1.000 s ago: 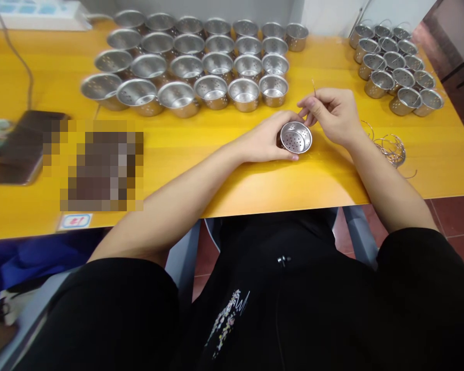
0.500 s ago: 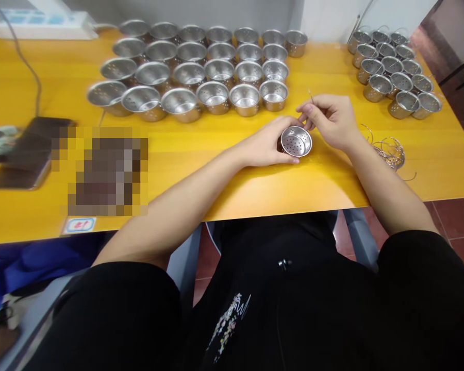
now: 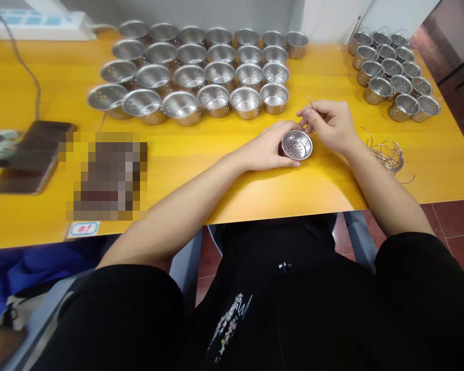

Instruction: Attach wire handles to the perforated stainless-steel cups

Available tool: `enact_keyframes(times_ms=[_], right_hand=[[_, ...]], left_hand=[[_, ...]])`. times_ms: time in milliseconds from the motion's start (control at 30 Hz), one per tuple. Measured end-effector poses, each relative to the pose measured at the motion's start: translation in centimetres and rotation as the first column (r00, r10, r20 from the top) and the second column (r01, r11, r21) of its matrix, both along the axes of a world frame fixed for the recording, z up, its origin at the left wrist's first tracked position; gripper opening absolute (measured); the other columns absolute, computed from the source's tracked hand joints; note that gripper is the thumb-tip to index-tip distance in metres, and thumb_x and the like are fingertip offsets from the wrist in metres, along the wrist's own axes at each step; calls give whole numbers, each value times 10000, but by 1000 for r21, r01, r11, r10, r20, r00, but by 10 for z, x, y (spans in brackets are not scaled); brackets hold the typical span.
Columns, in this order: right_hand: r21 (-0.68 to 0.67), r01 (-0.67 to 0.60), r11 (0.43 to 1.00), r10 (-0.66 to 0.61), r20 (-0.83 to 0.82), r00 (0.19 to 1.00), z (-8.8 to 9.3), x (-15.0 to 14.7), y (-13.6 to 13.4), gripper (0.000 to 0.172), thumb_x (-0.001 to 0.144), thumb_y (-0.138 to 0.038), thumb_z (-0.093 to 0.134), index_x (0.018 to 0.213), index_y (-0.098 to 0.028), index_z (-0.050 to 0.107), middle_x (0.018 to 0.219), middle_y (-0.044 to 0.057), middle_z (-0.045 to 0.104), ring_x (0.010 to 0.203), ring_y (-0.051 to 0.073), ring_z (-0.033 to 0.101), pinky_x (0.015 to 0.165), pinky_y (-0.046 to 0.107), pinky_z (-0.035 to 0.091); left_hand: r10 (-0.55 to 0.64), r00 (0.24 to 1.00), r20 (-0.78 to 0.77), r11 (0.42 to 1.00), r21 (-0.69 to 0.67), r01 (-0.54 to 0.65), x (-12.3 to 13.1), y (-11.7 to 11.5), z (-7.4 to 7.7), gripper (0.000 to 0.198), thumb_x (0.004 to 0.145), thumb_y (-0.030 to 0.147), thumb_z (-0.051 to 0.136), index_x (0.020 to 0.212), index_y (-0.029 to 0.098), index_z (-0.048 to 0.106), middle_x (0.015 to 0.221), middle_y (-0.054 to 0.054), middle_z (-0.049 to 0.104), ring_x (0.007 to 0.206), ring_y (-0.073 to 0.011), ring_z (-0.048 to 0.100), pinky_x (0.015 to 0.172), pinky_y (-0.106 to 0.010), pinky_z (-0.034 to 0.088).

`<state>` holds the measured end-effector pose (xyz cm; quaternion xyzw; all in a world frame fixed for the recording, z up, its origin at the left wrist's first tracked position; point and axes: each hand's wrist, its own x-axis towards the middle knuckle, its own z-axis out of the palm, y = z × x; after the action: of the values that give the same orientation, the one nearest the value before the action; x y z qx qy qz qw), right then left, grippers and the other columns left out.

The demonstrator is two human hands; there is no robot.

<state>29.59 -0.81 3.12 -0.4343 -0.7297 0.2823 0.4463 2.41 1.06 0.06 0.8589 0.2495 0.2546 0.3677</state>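
My left hand (image 3: 275, 146) is wrapped round a small perforated metal cup (image 3: 297, 146), its open top tilted toward me, low over the yellow table. Just right of the cup's far rim, my right hand (image 3: 330, 122) pinches a thin wire handle (image 3: 309, 101); one end sticks up above the fingers. The wire's other end is hidden by the fingers and the cup, so I cannot tell whether it passes through a hole. A tangle of curved wire handles (image 3: 388, 156) lies beside my right forearm.
Rows of perforated cups without handles (image 3: 215, 99) stand across the back. Cups with wire handles (image 3: 405, 106) cluster at the right. A dark phone (image 3: 33, 157), a blurred-out item (image 3: 106, 178) and a white power strip (image 3: 42, 26) are on the left. The table's front edge runs below my arms.
The view has shifted slightly, so the scene sits a little lower. Both hands keep nearly the same pose at the cup; the wire's upright end leans slightly differently.
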Motion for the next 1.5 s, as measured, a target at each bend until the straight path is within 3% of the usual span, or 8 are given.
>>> enact_keyframes(times_ms=[533,900,1233,1500], right_hand=[[21,-4,1000,3,36,999,3,1,1,631,1138,-911,869,1036,-292,944,934,64,906,794,248,841,835,437,761],[56,-23,998,20,51,998,4,0,-1,692,1118,-959,808,993,-293,947,919,73,930,724,253,798,790,456,721],[52,-10,999,5,104,995,4,5,2,571,1134,-817,834,980,-279,944,925,76,950,762,280,844,801,457,673],[71,-23,997,13,143,990,3,8,4,591,1137,-838,819,963,-288,948,919,75,943,784,291,841,810,470,671]], left_hand=[[-24,999,-25,999,21,24,3,-1,5,1057,843,789,1031,1670,215,710,1732,-236,784,1637,-556,724,1461,-719,526],[-14,998,-54,1000,0,14,3,-4,8,1071,830,803,986,1673,213,687,1764,-268,763,1667,-572,703,1472,-785,491],[-13,997,-80,1000,-18,12,4,-5,11,1140,837,829,988,1719,180,671,1817,-292,730,1719,-594,661,1511,-805,450],[-19,998,-64,1000,-2,19,4,-4,10,1053,830,791,1000,1679,259,676,1820,-248,751,1723,-571,680,1512,-802,464]])
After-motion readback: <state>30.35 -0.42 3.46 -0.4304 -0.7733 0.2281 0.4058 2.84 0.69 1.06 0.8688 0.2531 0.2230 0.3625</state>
